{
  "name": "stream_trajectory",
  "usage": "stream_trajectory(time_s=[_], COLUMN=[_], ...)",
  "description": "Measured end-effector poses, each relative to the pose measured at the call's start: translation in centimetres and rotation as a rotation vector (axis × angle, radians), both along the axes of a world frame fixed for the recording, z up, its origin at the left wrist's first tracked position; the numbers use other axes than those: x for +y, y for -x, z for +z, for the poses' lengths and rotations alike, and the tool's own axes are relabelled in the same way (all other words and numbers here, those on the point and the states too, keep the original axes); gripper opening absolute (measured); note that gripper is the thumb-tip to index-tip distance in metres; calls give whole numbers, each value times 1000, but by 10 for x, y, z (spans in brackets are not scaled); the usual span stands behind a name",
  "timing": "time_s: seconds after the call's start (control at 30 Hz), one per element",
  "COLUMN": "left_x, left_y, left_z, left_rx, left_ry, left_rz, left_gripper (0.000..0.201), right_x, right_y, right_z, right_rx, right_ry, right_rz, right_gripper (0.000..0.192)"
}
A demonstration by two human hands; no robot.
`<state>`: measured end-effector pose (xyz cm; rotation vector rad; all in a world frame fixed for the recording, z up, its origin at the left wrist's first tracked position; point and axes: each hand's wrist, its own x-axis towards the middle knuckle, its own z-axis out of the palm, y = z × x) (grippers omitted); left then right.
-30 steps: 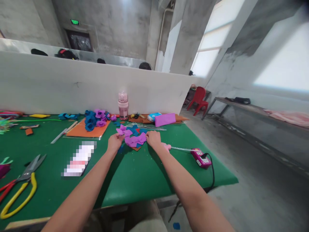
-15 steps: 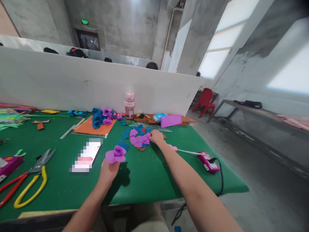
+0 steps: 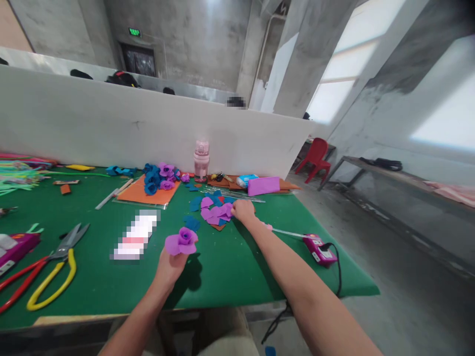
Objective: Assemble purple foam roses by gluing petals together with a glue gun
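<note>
Our left hand (image 3: 168, 267) is raised over the near part of the green table (image 3: 230, 262), its fingers curled together round the base of a purple foam flower (image 3: 181, 241), which stands up out of the top of the grip with its petals spread just above the fingertips. Our right hand (image 3: 243, 209) lies farther out, knuckles up, with its fingers bent down and resting on the near right edge of a pile of purple petal pieces (image 3: 215, 213); we cannot tell whether they have pinched a piece or only touch the heap. Blue foam pieces (image 3: 195, 203) lie just beyond and to the left of those fingertips, mixed in with the purple. Just behind the right wrist a pink glue gun (image 3: 319, 248) lies on the cloth with its black cord running off the edge. Well to the left of the left fingers lie yellow-handled scissors (image 3: 52, 274). Far past both hands, finished flowers (image 3: 159, 177) sit on an orange sheet (image 3: 148, 195), and a pink bottle (image 3: 201, 158) stands against the white partition.
</note>
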<state>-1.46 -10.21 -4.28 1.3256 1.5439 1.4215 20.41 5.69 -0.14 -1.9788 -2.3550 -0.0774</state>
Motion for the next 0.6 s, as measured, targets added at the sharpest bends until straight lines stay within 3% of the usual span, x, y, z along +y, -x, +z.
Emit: stream_trajectory(time_s=[0.3, 0.6], left_x=[-13, -18], left_y=[-6, -7], left_z=[13, 17], left_rx=[-68, -103], left_ry=[84, 105], left_rz=[-57, -51], left_gripper=[33, 30], right_x=[10, 14], right_y=[-10, -9], right_z=[1, 6], right_rx=[116, 224], right_ry=[18, -22], right_rz=[-67, -4], right_gripper=[23, 19])
